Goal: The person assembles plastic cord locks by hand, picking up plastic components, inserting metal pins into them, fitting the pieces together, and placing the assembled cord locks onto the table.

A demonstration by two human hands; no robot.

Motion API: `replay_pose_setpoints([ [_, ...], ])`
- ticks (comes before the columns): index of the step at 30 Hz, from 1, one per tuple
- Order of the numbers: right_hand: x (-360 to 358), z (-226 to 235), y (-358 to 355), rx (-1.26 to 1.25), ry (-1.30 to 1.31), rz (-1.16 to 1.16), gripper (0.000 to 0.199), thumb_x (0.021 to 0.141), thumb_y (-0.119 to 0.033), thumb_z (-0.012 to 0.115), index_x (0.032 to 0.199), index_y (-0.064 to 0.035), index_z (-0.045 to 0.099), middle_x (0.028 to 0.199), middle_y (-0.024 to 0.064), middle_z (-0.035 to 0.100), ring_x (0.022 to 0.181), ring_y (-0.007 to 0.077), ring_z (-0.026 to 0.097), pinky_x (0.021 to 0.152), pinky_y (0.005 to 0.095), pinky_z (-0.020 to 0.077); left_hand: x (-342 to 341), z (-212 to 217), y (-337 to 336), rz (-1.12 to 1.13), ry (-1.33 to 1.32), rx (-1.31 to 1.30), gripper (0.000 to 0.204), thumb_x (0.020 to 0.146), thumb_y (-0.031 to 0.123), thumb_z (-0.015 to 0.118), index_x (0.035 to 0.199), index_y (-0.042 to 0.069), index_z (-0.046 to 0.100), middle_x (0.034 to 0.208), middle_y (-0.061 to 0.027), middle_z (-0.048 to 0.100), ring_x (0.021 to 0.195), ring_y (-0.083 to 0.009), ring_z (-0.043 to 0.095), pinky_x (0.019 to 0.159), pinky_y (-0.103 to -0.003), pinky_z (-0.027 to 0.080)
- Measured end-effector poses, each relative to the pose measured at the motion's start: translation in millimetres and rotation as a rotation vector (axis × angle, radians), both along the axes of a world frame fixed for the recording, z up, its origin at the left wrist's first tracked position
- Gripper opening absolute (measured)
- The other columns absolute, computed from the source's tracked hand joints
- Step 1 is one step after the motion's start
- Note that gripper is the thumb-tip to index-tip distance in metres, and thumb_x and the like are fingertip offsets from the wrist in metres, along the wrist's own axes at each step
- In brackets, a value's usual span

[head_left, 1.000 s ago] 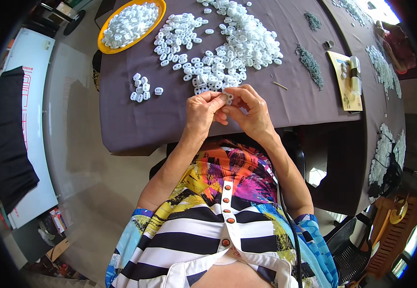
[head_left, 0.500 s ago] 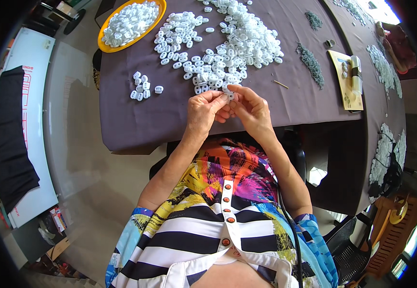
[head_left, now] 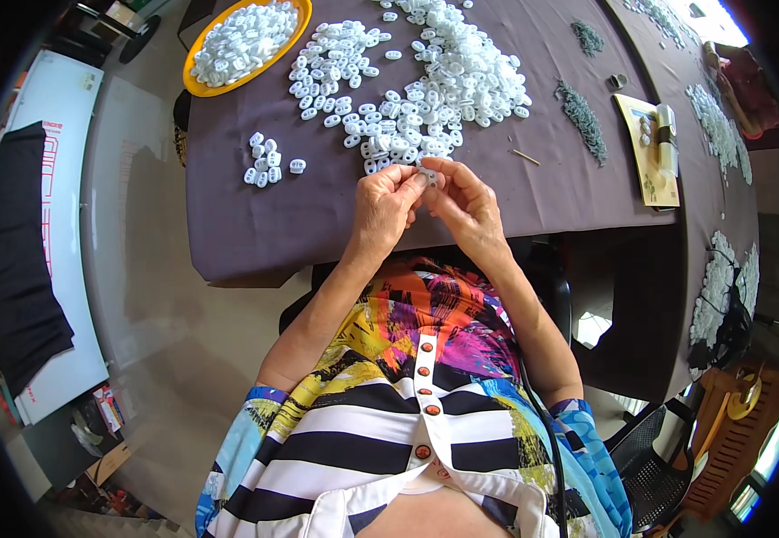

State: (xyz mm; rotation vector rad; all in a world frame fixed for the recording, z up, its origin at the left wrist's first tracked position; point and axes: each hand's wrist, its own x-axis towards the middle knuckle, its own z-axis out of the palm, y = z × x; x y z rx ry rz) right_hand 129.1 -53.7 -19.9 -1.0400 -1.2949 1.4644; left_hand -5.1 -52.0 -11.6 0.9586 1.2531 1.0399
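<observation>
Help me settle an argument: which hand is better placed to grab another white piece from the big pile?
Probably the right hand: it sits just below the pile, nearer than the left hand, though both pinch one piece.

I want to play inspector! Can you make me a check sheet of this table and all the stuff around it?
Surface: table under a dark cloth.
Job's things: small white piece pinched between both hands; big white pile; small cluster.
Clutter: yellow bowl of white pieces; grey heaps; thin stick; card.
Hands: left hand and right hand meet over the table edge.
Cables: black cord along the right arm.
Surroundings: white board, black cloth.
</observation>
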Motion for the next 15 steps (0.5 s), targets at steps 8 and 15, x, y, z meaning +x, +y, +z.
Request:
replay_pose_setpoints([
  [8,3,-14,6,0.129,-0.044,0.038,0.033,0.077,-0.001,0.064,0.109,-0.0006,0.054,0.078,-0.0005,0.052,0.071,0.0067,0.051,0.065,0.0216,0.0438,-3,-2,1,0.006,-0.112,-0.066,0.015,0.081,0.014,0.058,0.083,0.001,0.065,0.060,-0.0005,0.057,0.041,-0.0038,0.042,0.038,-0.017,0.031],
  [15,11,-6,5,0.442,-0.308,0.019,0.033,0.074,-0.008,0.066,0.106,-0.0026,0.058,0.072,0.0057,0.050,0.061,0.0139,0.050,0.057,0.0247,0.0419,-6,-3,-2,-0.056,-0.161,-0.051,0.013,0.081,0.013,0.059,0.077,0.001,0.063,0.054,0.0019,0.050,0.041,-0.0038,0.040,0.039,-0.017,0.028],
])
